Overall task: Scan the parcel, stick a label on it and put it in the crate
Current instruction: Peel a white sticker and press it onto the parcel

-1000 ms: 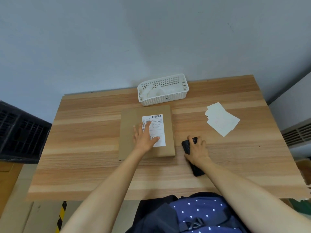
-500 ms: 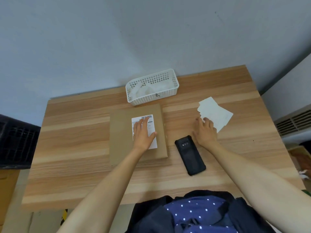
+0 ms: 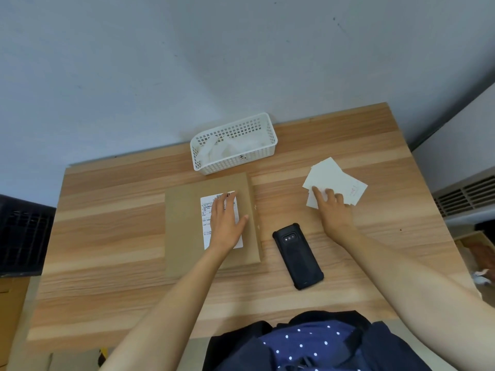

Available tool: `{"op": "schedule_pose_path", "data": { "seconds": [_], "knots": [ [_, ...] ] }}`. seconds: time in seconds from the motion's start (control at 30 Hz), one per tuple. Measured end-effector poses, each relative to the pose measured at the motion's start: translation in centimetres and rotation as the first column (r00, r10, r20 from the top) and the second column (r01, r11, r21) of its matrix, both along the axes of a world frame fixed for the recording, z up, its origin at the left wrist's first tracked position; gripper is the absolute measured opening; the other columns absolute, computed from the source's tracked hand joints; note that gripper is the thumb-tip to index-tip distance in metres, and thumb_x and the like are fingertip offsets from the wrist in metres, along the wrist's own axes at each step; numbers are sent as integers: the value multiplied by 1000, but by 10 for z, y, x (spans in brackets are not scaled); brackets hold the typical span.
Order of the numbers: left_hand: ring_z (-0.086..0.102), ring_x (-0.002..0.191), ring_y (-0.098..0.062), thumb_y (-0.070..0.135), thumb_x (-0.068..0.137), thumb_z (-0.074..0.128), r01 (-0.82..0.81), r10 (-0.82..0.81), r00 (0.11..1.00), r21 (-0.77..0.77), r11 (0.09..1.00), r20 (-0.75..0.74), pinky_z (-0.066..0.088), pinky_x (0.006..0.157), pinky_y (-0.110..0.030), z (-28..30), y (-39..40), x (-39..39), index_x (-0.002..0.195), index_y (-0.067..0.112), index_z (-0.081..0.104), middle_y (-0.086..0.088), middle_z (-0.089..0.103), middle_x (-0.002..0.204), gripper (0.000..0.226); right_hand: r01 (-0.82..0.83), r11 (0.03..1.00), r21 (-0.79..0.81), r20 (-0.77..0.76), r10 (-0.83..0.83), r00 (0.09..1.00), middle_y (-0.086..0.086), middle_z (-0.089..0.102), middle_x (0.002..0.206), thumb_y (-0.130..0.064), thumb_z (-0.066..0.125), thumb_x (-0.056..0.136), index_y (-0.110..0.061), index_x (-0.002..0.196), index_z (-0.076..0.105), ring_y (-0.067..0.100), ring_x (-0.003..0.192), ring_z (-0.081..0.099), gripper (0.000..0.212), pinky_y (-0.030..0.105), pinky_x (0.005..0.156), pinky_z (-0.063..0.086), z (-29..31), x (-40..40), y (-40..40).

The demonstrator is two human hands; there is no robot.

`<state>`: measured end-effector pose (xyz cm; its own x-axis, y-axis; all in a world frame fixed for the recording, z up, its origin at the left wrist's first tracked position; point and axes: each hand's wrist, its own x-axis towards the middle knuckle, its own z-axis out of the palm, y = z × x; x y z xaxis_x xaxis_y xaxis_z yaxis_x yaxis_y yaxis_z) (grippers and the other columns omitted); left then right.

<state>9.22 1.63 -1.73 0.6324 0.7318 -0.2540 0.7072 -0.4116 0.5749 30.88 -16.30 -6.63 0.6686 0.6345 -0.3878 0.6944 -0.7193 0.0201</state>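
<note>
A flat brown cardboard parcel [image 3: 184,223] lies on the wooden table [image 3: 107,236], with a white printed shipping label [image 3: 207,210] on its top. My left hand [image 3: 226,223] rests flat on that label, fingers spread. A black handheld scanner [image 3: 298,259] lies face down on the table just right of the parcel, untouched. Further right, my right hand [image 3: 333,207] has its fingertips on a small loose pile of white blank labels [image 3: 336,178]. A black crate [image 3: 21,236] stands beyond the table's left edge.
A white perforated plastic basket [image 3: 263,129] with crumpled white backing paper stands behind the parcel near the grey wall. A cardboard box [image 3: 474,253] sits low at the right, under a white vent. The table's left half is bare wood.
My right hand let go of the black scanner and moved up and right onto the pile of white labels. My left hand stayed pressed on the parcel.
</note>
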Motion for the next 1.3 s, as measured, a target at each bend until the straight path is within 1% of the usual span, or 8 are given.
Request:
{"op": "schedule_pose_path", "data": {
  "seconds": [0.33,0.57,0.7,0.83,0.93,1.07,1.17,1.3],
  "knots": [
    [6,152,-28,32,94,59,27,-27,998,-3,1000,-49,13,121,-50,0,-8,-5,152,23,27,-5,15,163,67,-59,997,46,32,58,998,6,40,144,4,66,81,-26,156,10,28,113,56,98,36,78,48,10,-8,-12],
    [10,151,-28,31,96,56,43,-43,999,-36,998,-8,16,120,-49,3,-8,-14,152,22,28,-7,21,161,64,37,959,282,-40,-27,999,8,64,107,11,47,85,-21,143,35,32,88,64,67,34,59,37,19,-14,-8],
    [16,148,-28,29,96,54,55,-55,998,-29,998,14,18,120,-44,10,-13,-14,152,17,29,-6,29,158,63,177,850,496,-150,-117,982,14,70,102,-5,50,96,-21,136,46,34,87,66,43,36,61,46,37,-23,13],
    [23,147,-26,31,97,53,79,-76,995,-49,996,59,22,119,-43,18,-21,-16,153,17,26,-5,31,158,64,386,678,625,-451,-90,888,6,71,107,-11,59,94,-20,121,60,27,93,66,28,41,75,55,68,-44,40],
    [30,145,-22,39,97,54,71,-59,991,-97,993,123,29,116,-46,22,-21,-18,154,21,24,-1,33,158,67,520,552,652,-622,-4,783,5,72,103,-5,65,89,-9,110,66,19,91,66,21,19,73,53,91,-60,57],
    [59,113,-18,43,92,62,-138,235,931,-327,935,281,49,92,-43,44,-13,-16,137,25,45,2,57,132,51,572,517,636,-720,131,682,6,69,92,-3,70,86,-7,103,63,15,81,65,19,4,57,44,113,-78,72],
    [66,90,-16,30,94,64,-186,386,830,-452,873,403,49,82,-37,60,-4,-19,99,22,62,2,65,99,9,592,521,615,-753,164,637,8,70,91,-5,74,83,0,109,63,11,76,65,28,5,56,46,120,-86,81],
    [65,75,-14,20,92,67,-224,471,752,-493,840,461,49,77,-35,67,4,-28,87,20,65,-2,66,85,5,600,548,582,-793,221,568,5,72,89,-8,75,84,-2,105,64,8,75,67,25,18,64,54,122,-96,88]
  ]
}}
